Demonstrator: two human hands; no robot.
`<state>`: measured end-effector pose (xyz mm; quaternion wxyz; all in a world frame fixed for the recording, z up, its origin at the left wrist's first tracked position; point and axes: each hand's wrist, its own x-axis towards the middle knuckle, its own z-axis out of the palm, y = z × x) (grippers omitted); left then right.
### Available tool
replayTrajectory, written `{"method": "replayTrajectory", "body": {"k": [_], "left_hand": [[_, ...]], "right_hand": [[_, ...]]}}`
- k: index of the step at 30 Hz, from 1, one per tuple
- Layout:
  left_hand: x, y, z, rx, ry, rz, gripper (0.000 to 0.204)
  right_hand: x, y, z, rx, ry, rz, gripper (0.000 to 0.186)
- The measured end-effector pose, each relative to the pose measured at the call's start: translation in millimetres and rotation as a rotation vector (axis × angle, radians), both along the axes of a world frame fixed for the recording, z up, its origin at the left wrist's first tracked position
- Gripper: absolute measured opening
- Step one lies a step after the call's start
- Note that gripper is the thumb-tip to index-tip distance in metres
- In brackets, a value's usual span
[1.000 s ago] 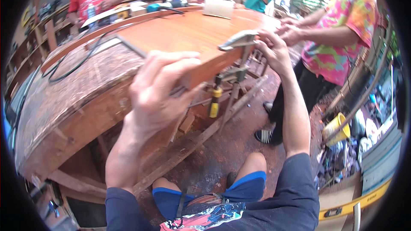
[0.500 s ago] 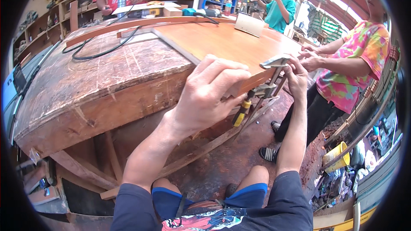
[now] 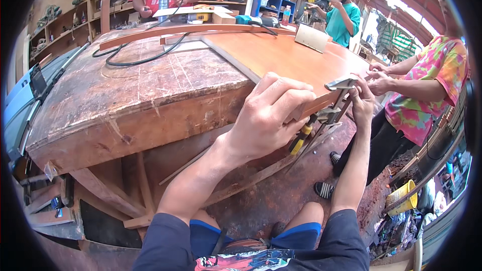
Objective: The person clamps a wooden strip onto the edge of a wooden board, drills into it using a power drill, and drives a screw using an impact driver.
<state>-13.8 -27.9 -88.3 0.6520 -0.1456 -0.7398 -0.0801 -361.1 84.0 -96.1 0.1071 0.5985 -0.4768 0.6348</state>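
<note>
Honestly, this looked about midway to me. Going left to right: the worn reddish-brown wooden bench (image 3: 150, 83) had a looped black cable (image 3: 125, 64) and a long thin brown wooden strip (image 3: 140, 35) lying on it. Then came the left hand (image 3: 268, 115), its grip closed around the reddish-brown wooden edge (image 3: 321, 103) by the near corner. Past that, a grey metal bar clamp (image 3: 341, 84) with a yellow-and-black handle (image 3: 301, 139) sat over that same edge, handle hanging below. The right hand (image 3: 362, 104) had its grip pinched on the clamp's top end. So the clamp was in place, I'd say, but I couldn't tell if it was screwed tight; with both hands busy there, I'd guess the setting wasn't finished. No second clamp showed on that edge.

As for the big flat orange-brown wooden panel (image 3: 261, 52), it lay on the bench's right part, near edge jutting out past it. Its left side had a greyish border, the middle was smooth with faint grain, and the right end caught a pale glare. A cream curved piece (image 3: 310, 38) stood on its far part. Far right, a co-worker in a multicoloured tie-dye shirt (image 3: 429, 80) had both hands near the panel. Couldn't tell whether the edge was a separate strip.
</note>
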Motion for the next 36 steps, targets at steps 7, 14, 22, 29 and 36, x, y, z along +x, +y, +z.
{"method": "replayTrajectory", "body": {"k": [7, 14, 22, 29, 36], "left_hand": [[0, 1, 0, 0.012, 0.008, 0.011, 0.040], [-1, 0, -2, 0.005, 0.031, 0.031, 0.039], [-2, -1, -2, 0.009, 0.024, 0.032, 0.039], [-2, -1, -1, 0.004, 0.033, 0.026, 0.041], [-2, 0, -2, 0.007, 0.032, 0.024, 0.043]], "right_hand": [[-1, -1, 0, 0.017, -0.043, 0.039, 0.043], [-2, -1, -2, 0.014, -0.061, 0.044, 0.044], [-5, -4, -3, 0.010, -0.035, 0.015, 0.042], [3, -1, 0, -0.008, -0.019, -0.003, 0.042], [1, -1, -2, 0.008, -0.025, 0.002, 0.042]]}}
